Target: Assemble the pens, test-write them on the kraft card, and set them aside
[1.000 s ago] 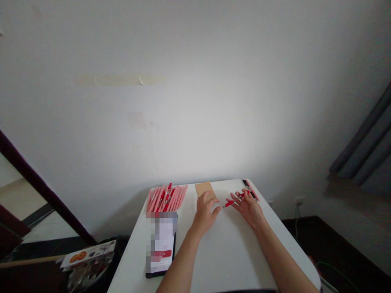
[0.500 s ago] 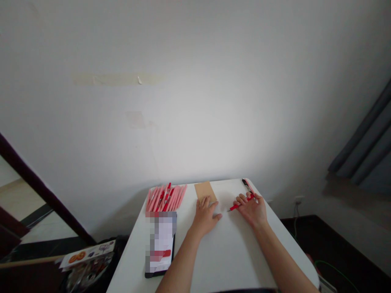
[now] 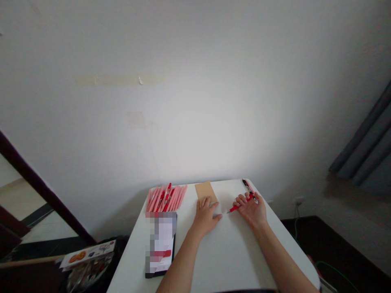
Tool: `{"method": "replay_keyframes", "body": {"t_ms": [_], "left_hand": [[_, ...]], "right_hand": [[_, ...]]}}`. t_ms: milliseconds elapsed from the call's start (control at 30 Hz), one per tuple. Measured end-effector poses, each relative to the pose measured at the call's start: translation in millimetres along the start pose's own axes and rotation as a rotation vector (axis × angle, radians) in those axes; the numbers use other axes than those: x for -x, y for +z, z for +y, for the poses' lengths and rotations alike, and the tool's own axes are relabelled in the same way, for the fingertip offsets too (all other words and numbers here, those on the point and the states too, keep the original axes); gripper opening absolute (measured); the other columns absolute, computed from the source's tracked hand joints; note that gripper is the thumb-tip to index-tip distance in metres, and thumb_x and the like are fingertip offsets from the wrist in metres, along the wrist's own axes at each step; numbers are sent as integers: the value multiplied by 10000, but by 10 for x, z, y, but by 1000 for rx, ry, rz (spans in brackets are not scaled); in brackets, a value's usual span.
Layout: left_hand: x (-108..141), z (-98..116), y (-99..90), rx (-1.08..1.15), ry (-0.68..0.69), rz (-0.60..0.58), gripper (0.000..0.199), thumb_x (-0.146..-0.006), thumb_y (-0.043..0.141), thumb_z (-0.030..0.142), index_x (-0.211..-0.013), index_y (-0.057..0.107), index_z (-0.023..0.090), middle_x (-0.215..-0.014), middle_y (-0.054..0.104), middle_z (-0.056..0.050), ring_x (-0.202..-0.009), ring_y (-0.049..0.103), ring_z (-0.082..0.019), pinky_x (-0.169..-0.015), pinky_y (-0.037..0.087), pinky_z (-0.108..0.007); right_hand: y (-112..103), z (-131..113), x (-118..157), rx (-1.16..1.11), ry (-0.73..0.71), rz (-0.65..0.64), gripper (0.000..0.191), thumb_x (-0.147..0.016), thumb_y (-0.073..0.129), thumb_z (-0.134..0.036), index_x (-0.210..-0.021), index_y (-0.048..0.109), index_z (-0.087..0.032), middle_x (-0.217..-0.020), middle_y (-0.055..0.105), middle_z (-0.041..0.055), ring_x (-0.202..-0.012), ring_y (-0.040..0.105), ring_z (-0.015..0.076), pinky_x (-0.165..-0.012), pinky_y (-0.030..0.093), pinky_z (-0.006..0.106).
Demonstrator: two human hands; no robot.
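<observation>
My left hand (image 3: 207, 214) lies flat with fingers spread, its fingertips on the near part of a brown paper card (image 3: 205, 189). Palm up, my right hand (image 3: 253, 209) has its fingers curled round a red pen (image 3: 234, 208). The pen's tip points left, toward the middle of the white table (image 3: 226, 260). Part of its barrel is hidden by the fingers. Just beyond my right hand, a few more pens (image 3: 247, 184), black and pink, lie along the table's right edge.
A row of several pink and red pens (image 3: 174, 199) lies at the table's back left. In front of it rests a tablet or large phone (image 3: 165, 244), partly blurred out. A full bin (image 3: 91, 272) stands left of the table. The wall (image 3: 195, 101) rises directly behind.
The red pen has tilted slightly, its tip shifting a little to the left and nearer to me. My left hand stays in place on the card.
</observation>
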State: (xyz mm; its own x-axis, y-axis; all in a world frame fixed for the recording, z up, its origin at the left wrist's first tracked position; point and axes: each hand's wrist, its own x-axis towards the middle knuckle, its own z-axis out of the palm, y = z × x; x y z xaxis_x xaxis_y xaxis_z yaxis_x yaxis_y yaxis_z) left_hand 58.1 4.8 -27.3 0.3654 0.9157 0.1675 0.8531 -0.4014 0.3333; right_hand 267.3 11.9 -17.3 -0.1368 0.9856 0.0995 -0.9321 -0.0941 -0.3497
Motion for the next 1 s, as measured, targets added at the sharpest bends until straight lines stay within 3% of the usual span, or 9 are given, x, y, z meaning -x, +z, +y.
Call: {"method": "replay_keyframes", "body": {"t_ms": [200,533,800,1000], "left_hand": [[3,5,-5,8,-1,-4,545,-843,481,518,-1345,465,307,-1510,333,-83,-1424,225,-263,-1179,100,-523],[-1,3,7,-6,-3,0,540,-844,481,520,-1341,470,306,-1507,337,-85,-1418,238,-260,-1177,109,-523],[4,6,-13,-4,-6,-12,544,-844,487,511,-1345,466,303,-1509,338,-80,-1420,232,-264,-1178,107,-527],[2,-5,6,15,23,53,528,-828,527,503,-1314,509,298,-1459,400,-74,-1385,281,-266,-1181,149,-482]], "right_hand": [[-8,5,-14,17,3,-19,232,-776,561,-330,-620,441,-206,-558,352,-59,-518,377,97,-576,372,282],[57,2,12,60,12,16,288,-800,558,-422,-632,451,-215,-557,367,-60,-513,378,104,-566,363,290],[-12,-7,-21,85,-56,31,250,-782,546,-361,-610,438,-217,-541,339,-60,-498,360,106,-549,350,292],[-24,-8,-31,103,-59,37,262,-811,547,-385,-633,459,-214,-549,346,-62,-499,366,99,-551,362,284]]}}
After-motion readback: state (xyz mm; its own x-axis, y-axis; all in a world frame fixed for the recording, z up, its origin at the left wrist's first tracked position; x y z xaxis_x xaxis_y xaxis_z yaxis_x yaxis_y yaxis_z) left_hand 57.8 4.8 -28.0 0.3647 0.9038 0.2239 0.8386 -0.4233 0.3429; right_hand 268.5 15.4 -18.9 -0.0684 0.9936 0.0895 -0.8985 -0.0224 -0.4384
